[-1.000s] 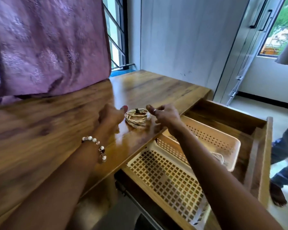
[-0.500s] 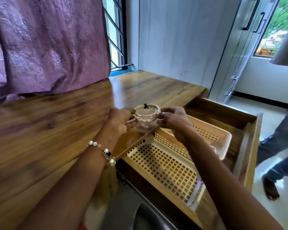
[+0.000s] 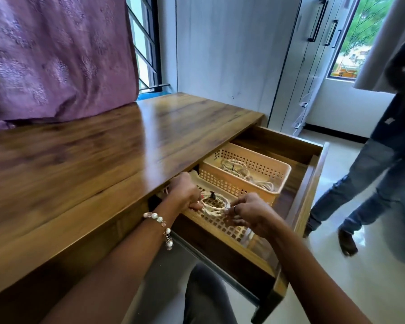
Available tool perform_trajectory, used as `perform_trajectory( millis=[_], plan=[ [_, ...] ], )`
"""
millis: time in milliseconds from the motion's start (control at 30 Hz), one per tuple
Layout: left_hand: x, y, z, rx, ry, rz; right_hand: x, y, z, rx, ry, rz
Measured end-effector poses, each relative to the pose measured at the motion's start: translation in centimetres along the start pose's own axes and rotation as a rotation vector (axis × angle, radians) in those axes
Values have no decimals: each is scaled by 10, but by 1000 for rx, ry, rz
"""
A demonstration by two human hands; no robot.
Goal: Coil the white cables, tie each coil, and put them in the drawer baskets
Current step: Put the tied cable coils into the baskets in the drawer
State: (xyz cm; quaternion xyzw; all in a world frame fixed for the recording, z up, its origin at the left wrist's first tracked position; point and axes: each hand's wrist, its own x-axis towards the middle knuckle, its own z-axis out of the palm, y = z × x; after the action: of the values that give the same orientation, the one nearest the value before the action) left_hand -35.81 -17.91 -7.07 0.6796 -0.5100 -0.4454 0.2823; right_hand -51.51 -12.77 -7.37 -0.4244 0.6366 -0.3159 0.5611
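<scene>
A white cable coil (image 3: 214,205) bound with a black tie lies low inside the near cream basket (image 3: 229,228) of the open wooden drawer (image 3: 306,183). My left hand (image 3: 185,195) pinches the coil's left side and my right hand (image 3: 248,212) holds its right side. The far basket (image 3: 278,176), an orange one, holds another tied coil (image 3: 234,166) and loose white cable (image 3: 262,183). Part of the near basket is hidden under the desk edge and my hands.
The wooden desk top (image 3: 103,155) stretches left, with a purple curtain (image 3: 56,54) hanging behind it. A person in jeans (image 3: 369,183) stands right of the drawer. Wardrobe doors (image 3: 313,61) and a window (image 3: 360,38) lie beyond.
Both hands lifted the tied coil off the desk top, carried it right and down, and now hold it inside the near basket. The person at the right has stepped closer.
</scene>
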Motion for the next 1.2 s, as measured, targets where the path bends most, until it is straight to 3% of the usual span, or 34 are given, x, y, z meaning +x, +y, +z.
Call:
perform_trajectory(
  millis=[133, 200, 267, 367, 433, 467, 533, 600, 767, 1033, 1200],
  plan=[
    [-6, -1, 7, 231, 9, 74, 5, 9, 4, -145, -33, 14],
    [-10, -2, 8, 327, 11, 114, 4, 12, 3, -257, 78, -86],
    [-15, -2, 8, 365, 9, 161, 0, 16, -3, -393, 302, -296],
    [-18, -4, 9, 340, 61, 267, -11, 33, -27, -474, 767, -581],
    [-20, -5, 9, 300, 131, 373, -13, 55, -46, -413, 1040, -540],
    [-20, -4, 11, 273, 162, 425, -15, 66, -51, -335, 1066, -450],
    [-19, -2, 15, 245, 193, 515, -16, 85, -52, -63, 889, -277],
    [-18, 1, 20, 228, 207, 562, -14, 96, -47, 132, 737, -218],
    [-15, 1, 30, 239, 237, 627, -11, 91, -39, 146, 808, -203],
    [-18, -8, 30, 238, 272, 687, 11, 74, -13, 163, 791, -211],
    [-11, -11, 1, 413, 503, 710, 38, 49, 22, 198, 791, -206]
  ],
)
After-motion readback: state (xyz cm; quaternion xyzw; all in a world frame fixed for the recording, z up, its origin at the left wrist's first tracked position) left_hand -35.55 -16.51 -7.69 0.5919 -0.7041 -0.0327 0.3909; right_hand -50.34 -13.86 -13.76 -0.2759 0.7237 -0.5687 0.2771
